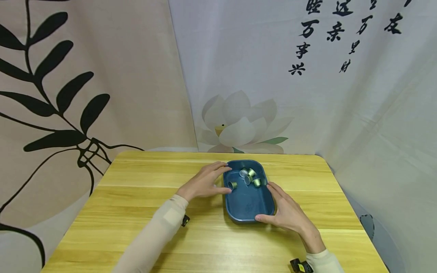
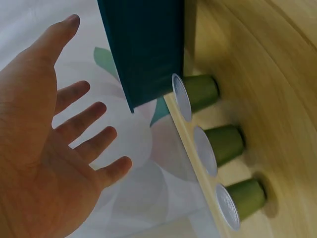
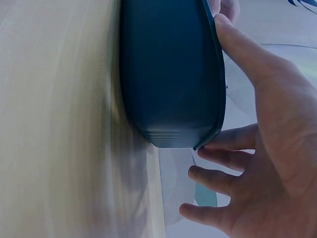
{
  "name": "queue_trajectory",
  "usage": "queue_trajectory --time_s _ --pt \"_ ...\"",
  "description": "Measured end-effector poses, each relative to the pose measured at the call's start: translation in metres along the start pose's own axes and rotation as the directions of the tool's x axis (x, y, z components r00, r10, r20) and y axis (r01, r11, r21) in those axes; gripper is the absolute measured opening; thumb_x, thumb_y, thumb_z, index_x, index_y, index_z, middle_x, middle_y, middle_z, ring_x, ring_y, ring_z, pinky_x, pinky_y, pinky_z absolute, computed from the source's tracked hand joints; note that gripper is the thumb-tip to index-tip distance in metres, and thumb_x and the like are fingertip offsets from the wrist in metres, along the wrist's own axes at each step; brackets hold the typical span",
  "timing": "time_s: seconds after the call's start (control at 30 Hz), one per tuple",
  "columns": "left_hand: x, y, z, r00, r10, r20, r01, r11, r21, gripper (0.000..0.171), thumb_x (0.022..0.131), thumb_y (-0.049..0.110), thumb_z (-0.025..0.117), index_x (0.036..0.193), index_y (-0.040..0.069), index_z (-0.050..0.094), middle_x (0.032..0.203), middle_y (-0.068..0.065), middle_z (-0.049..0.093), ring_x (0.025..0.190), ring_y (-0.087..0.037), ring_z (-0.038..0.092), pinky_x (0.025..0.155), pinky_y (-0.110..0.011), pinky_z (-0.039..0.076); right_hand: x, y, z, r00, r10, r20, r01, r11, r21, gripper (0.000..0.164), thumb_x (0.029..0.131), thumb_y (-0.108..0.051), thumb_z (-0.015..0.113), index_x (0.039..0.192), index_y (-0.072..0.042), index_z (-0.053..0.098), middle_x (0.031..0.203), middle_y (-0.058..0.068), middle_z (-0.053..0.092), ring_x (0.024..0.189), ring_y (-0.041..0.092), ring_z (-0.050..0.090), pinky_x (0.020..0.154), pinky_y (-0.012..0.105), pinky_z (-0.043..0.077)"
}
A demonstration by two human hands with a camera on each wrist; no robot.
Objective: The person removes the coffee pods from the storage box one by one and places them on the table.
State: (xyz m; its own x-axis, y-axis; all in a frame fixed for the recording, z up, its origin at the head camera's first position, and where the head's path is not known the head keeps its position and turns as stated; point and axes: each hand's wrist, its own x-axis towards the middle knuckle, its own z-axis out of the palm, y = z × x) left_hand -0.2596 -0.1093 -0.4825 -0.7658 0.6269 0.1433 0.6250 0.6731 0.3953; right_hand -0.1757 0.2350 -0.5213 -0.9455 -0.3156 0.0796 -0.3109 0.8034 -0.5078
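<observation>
A dark blue rectangular tray (image 1: 249, 206) sits on the wooden table with several small green coffee capsules (image 1: 257, 182) lying loose in its far half. My left hand (image 1: 206, 181) is spread at the tray's left side, fingers extended, holding nothing. In the left wrist view, three green capsules (image 2: 230, 145) stand in a row on the wood, silver lids up, beside the tray; from the head view they cannot be made out. My right hand (image 1: 286, 210) is at the tray's near right corner. Its thumb (image 3: 242, 44) touches the rim, and its fairly straight fingers reach along the right side.
The wooden table (image 1: 136, 212) ends just beyond the tray at a printed cloth backdrop (image 1: 246, 76) with a lotus, dark leaves and writing. A black wrist device (image 1: 301, 265) is strapped at the right sleeve, another (image 1: 185, 220) under the left one.
</observation>
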Motion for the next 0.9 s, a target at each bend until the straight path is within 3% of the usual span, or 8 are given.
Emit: queue_trajectory --time_s 0.4,0.9 --pt "0.018 0.008 0.011 0.997 0.013 0.081 -0.017 0.999 0.042 0.079 0.099 0.048 0.088 0.164 0.014 0.058 0.172 -0.015 0.055 0.161 -0.04 0.052 0.137 -0.062 0.04 0.0 0.001 0.001 1.0 0.004 0.006 -0.004 1.0 -0.004 0.124 0.082 -0.067 0.095 0.17 0.002 0.043 0.181 0.024 0.039 0.155 0.055 0.054 0.117 0.074 0.055" --pt "0.042 0.015 0.018 0.981 -0.028 0.194 0.023 0.999 0.03 0.066 0.1 0.032 0.09 0.158 0.011 0.065 0.166 -0.014 0.062 0.154 -0.036 0.06 0.13 -0.054 0.051 0.0 0.002 0.001 1.0 -0.015 -0.002 0.015 1.0 -0.001 0.125 0.082 -0.071 0.093 0.17 0.002 0.044 0.18 0.024 0.041 0.153 0.054 0.056 0.116 0.071 0.057"
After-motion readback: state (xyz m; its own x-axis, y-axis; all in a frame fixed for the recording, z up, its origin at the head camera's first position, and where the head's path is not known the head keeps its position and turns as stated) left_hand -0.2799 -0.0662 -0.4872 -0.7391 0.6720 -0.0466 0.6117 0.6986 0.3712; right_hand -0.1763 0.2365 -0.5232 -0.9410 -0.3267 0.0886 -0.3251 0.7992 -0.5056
